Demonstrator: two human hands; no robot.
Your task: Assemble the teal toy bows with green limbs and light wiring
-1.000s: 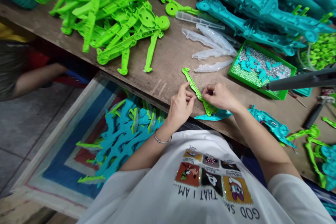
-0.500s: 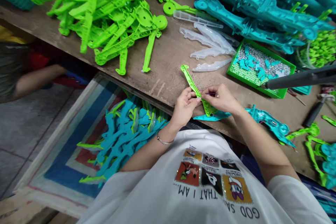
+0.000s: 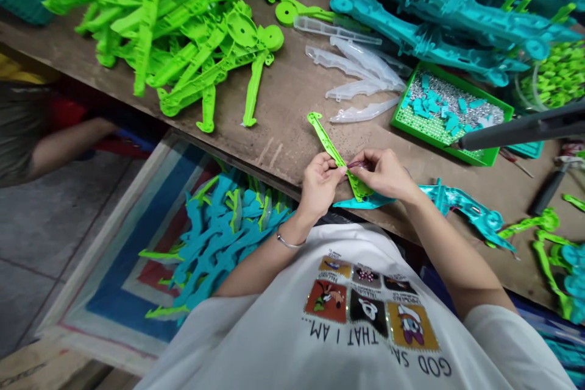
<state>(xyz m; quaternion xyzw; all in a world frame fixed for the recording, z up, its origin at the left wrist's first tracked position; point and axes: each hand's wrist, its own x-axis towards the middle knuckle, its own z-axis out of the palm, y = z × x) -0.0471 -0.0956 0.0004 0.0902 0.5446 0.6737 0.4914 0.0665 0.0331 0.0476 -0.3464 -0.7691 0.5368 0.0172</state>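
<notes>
My left hand (image 3: 321,184) is closed on a long lime-green plastic arm piece (image 3: 328,143), gripped near its middle. Its hooked tip points away from me, and its wider end lies over a teal plastic body part (image 3: 369,202) at the table's front edge. Beside it, my right hand (image 3: 382,172) pinches thin dark purplish wires (image 3: 359,165) against the green piece. The ends of the wires are hidden by the fingers. More of the teal part (image 3: 461,204) shows beyond my right forearm.
Lime-green pieces (image 3: 183,30) lie heaped at the left, with clear plastic pieces (image 3: 363,88) further right. A green basket (image 3: 443,149) holds screws and teal bits. A dark screwdriver-like tool (image 3: 516,129) juts in from the right. Teal bodies (image 3: 425,9) are stacked behind; finished-looking assemblies (image 3: 228,225) lie below left.
The purplish wires show more plainly between my right fingers, which have shifted slightly on the green piece. My left hand keeps its hold. The whole view has moved a little.
</notes>
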